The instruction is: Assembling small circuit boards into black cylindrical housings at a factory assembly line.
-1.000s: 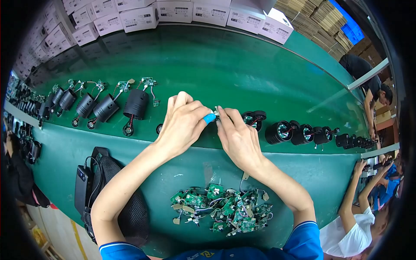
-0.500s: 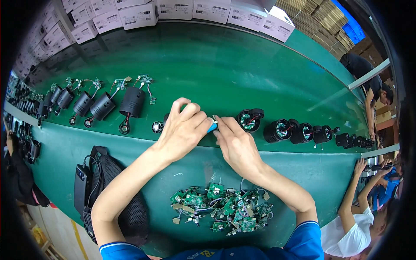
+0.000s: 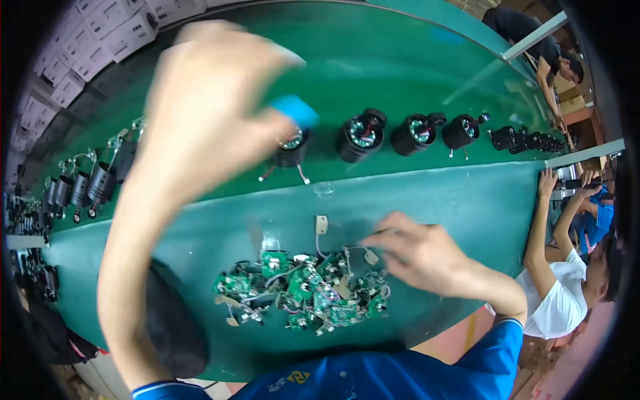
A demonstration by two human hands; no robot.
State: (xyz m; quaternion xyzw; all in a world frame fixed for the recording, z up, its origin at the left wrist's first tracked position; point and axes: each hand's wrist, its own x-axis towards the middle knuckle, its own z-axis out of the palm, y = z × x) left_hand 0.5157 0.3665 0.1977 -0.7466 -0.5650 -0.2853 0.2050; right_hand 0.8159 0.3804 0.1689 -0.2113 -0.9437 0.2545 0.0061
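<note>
Since a moment ago, both of my hands are separating: they were pinched together over a small part on the green belt, and now my left hand [image 3: 207, 100] is lifting up close to the camera, large and blurred, while my right hand [image 3: 427, 257] is dropping down to the heap of green circuit boards [image 3: 303, 290] near my chest. I am holding a small blue-tipped tool [image 3: 295, 110] in my left hand, its blue end sticking out between thumb and fingers, which are closing around it. My right hand is lying low with the fingers half curled and stretching toward the right edge of the board pile, touching or nearly touching the nearest boards; the blur is keeping me from telling whether it is gripping one. Just under the blue tip, a black round housing [image 3: 291, 148] with loose wires is sitting on the green conveyor table [image 3: 413, 67], and beside it to the right a row of similar black housings [image 3: 410, 133] is running toward the far end. To my left, more dark cylindrical parts [image 3: 87, 190] are lining up along the belt's edge. A small white tag on a wire [image 3: 322, 225] is lying on the table just above the boards. At the right rim, another person's arm [image 3: 537, 227] is reaching onto the table.
</note>
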